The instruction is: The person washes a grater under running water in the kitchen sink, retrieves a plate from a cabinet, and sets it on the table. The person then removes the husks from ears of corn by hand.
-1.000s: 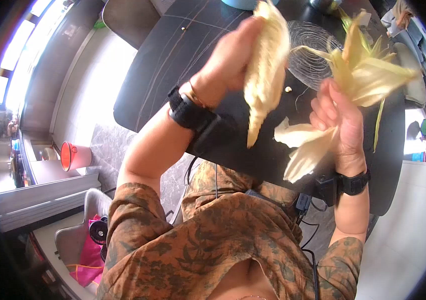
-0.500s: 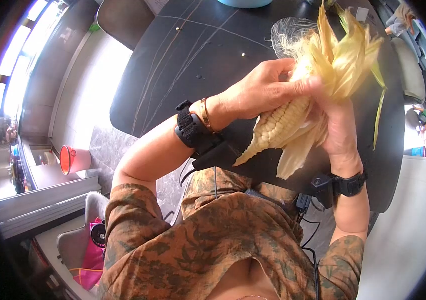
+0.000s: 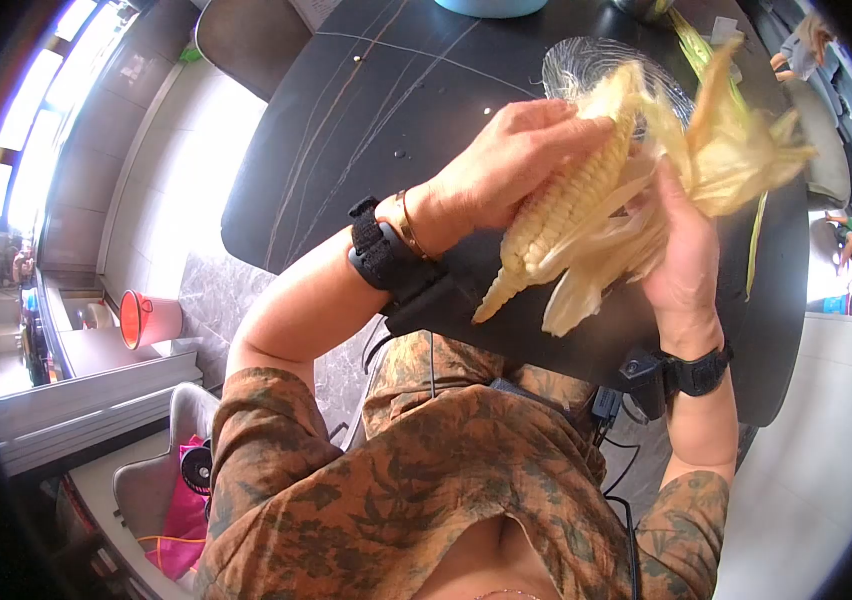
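A pale ear of corn point(image 3: 551, 225) slants over the dark table, its pointed tip toward my body and its kernels largely bare. My left hand point(image 3: 511, 165) is closed round the cob's upper side. Peeled-back yellow husk point(image 3: 736, 165) fans out to the right, and more husk leaves hang below the cob. Those leaves are gripped by my right hand point(image 3: 684, 250), thumb up along them; its other fingers are mostly hidden behind. Behind the corn lies a clear plastic piece point(image 3: 586, 65) on the table.
The black veined table point(image 3: 346, 140) carries a light blue basin point(image 3: 491, 8) at its far edge and small crumbs. Loose green husk strips point(image 3: 698, 50) lie far right. Chairs stand around the table; an orange bucket point(image 3: 151, 318) is on the floor to the left.
The husk has swung right and away from the cob, exposing more kernels. My left hand has shifted slightly up along the cob, and my right thumb has moved right, away from my left hand.
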